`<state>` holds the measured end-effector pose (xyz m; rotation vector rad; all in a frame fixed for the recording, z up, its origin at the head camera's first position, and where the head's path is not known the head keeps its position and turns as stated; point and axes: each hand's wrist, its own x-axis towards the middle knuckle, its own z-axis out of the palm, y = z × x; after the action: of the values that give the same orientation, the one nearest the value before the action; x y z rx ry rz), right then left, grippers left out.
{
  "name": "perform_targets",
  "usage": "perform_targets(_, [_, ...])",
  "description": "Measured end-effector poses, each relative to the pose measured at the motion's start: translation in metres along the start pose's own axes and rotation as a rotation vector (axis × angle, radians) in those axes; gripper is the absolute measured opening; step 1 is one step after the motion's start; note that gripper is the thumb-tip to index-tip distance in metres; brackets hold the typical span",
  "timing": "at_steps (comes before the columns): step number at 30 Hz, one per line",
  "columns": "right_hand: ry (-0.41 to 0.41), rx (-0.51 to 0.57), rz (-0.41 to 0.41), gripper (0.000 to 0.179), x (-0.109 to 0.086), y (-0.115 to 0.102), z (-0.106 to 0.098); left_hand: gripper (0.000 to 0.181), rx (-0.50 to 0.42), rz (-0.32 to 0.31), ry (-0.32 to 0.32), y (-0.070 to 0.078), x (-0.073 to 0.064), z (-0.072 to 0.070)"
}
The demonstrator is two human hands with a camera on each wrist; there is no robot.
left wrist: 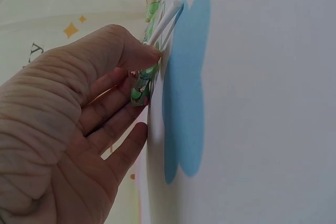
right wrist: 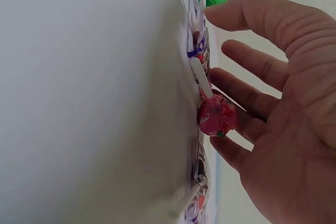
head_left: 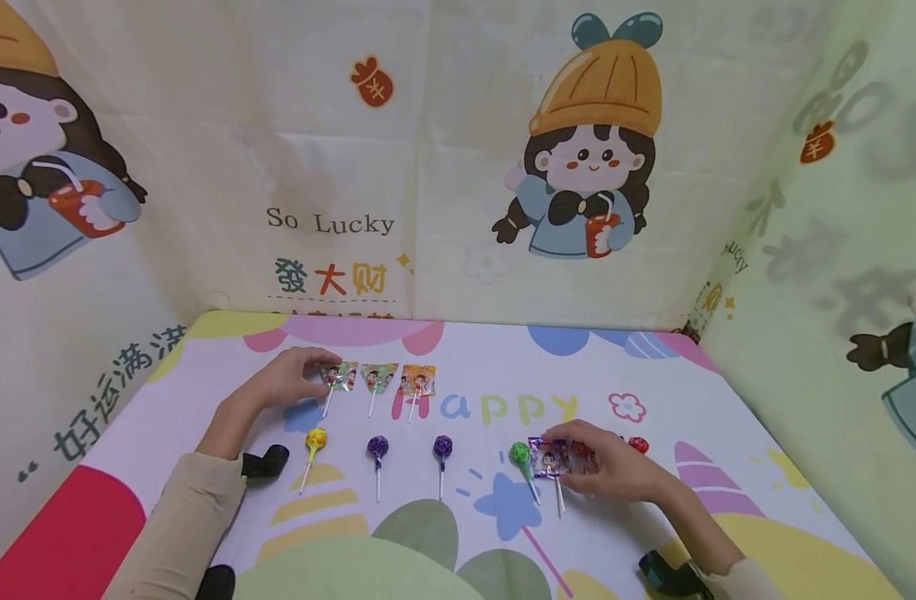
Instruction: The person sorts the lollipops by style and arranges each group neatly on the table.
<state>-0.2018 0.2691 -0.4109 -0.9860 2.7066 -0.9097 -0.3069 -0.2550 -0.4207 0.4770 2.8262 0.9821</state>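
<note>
In the head view, my left hand (head_left: 288,379) is at the left end of the far row, its thumb and fingertips pinching the edge of a green-wrapped lollipop (head_left: 342,377). The left wrist view shows the thumb over that wrapper (left wrist: 140,88), fingers behind it. Beside it lie another green-wrapped lollipop (head_left: 378,377) and an orange-wrapped one (head_left: 417,380). My right hand (head_left: 615,467) is over the near row, fingers spread by a purple-wrapped lollipop (head_left: 549,457). In the right wrist view its thumb is near a white stick, and a red lollipop (right wrist: 217,116) lies by its fingers.
Along the near row lie a yellow lollipop (head_left: 317,439), two dark purple ones (head_left: 378,448) and a green one (head_left: 520,453). A red lollipop (head_left: 638,445) shows past my right hand. A printed cloth (head_left: 488,358) covers the table, with printed curtains behind and beside it.
</note>
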Motion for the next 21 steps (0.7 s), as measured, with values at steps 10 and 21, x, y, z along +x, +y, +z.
perform_targets(10, [-0.039, -0.024, 0.052, 0.062, 0.0041, 0.0015, -0.0005, 0.053, 0.001, -0.001, 0.004, 0.0018, 0.0003, -0.0004])
perform_targets(21, [-0.041, -0.007, 0.019, 0.059, 0.0083, 0.0028, -0.0051, 0.052, -0.011, 0.004, 0.005, 0.0008, -0.0002, 0.0002])
